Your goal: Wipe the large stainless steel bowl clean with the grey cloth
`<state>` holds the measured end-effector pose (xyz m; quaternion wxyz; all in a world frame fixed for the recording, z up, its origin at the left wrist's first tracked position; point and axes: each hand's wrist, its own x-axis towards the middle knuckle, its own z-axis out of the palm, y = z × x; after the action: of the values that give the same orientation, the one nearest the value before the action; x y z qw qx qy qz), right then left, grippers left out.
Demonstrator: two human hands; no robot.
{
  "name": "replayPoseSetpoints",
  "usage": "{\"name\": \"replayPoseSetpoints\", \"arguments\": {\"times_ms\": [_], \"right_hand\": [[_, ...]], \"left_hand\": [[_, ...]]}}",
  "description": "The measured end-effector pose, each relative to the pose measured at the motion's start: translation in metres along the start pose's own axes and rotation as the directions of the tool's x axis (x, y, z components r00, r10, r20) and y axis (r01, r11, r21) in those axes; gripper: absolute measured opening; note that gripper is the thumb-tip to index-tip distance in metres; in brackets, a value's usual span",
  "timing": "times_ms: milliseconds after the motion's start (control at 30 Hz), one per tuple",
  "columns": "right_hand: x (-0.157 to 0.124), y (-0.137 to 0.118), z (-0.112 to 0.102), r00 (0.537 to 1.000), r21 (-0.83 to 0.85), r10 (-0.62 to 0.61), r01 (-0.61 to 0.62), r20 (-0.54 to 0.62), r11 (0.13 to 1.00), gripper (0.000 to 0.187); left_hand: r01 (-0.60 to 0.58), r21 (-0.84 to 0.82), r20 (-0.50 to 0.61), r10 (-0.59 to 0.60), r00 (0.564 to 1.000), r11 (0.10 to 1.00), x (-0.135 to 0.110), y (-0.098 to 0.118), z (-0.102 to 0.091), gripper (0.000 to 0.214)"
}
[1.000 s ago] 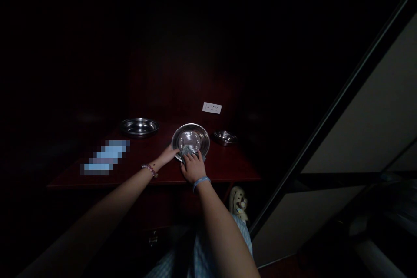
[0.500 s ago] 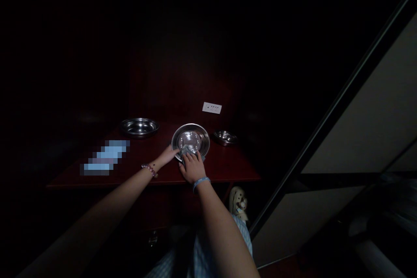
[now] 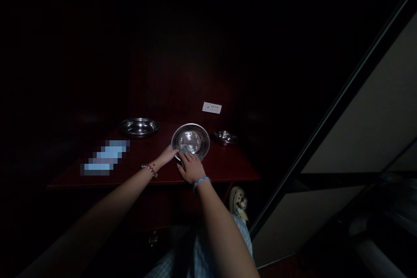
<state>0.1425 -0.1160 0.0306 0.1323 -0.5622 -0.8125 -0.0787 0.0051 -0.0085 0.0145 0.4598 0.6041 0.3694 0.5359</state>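
Note:
A round steel plate [image 3: 192, 137] stands tilted toward me on a dark red wooden table [image 3: 143, 169]. My left hand [image 3: 168, 154] grips the plate's near left rim. My right hand [image 3: 190, 167] presses a small grey cloth [image 3: 186, 150] against the plate's lower inner face, fingers curled on the cloth. A bead bracelet circles my left wrist and a blue band my right wrist.
A second steel plate [image 3: 139, 127] lies flat at the table's back left and a small steel bowl [image 3: 225, 137] at the back right. A blurred pale blue item [image 3: 104, 157] rests on the left. A white wall socket [image 3: 211, 107] sits behind. A light shoe [image 3: 238, 202] shows below the table.
My right hand with the cloth has slid slightly left and down along the plate's lower face. The left hand and the plate have stayed put.

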Motion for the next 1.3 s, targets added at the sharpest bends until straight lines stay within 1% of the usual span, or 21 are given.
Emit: {"name": "replayPoseSetpoints", "arguments": {"times_ms": [167,333,567,833,1100,1300], "right_hand": [[-0.0008,-0.0003,-0.0001,1.000,0.006,0.000,0.000,-0.009,1.000,0.055],[-0.0005,0.0002,0.0010,1.000,0.010,-0.003,0.003,-0.019,1.000,0.054],[0.0002,0.0002,0.0015,1.000,0.020,0.001,0.000,-0.020,1.000,0.053],[-0.0008,-0.0017,-0.0017,1.000,0.027,0.014,-0.014,-0.002,1.000,0.053],[-0.0011,-0.0026,-0.0032,1.000,0.014,0.020,-0.020,0.018,1.000,0.053],[-0.0007,-0.0018,-0.0009,1.000,0.011,0.015,-0.015,0.001,1.000,0.053]], "left_hand": [[-0.043,-0.015,0.009,0.044,0.999,0.999,0.0026,-0.0063,-0.0015,0.046],[-0.022,0.001,-0.010,0.022,1.000,1.000,0.0028,-0.0065,-0.0018,0.047],[-0.008,0.018,-0.008,0.008,1.000,1.000,0.0021,-0.0041,-0.0025,0.045],[-0.010,0.007,-0.004,0.010,1.000,1.000,0.0033,-0.0053,-0.0024,0.048],[-0.040,-0.014,-0.003,0.040,0.999,0.999,0.0045,-0.0079,-0.0011,0.052],[-0.047,-0.014,0.009,0.048,0.999,0.999,0.0044,-0.0066,-0.0020,0.052]]}}
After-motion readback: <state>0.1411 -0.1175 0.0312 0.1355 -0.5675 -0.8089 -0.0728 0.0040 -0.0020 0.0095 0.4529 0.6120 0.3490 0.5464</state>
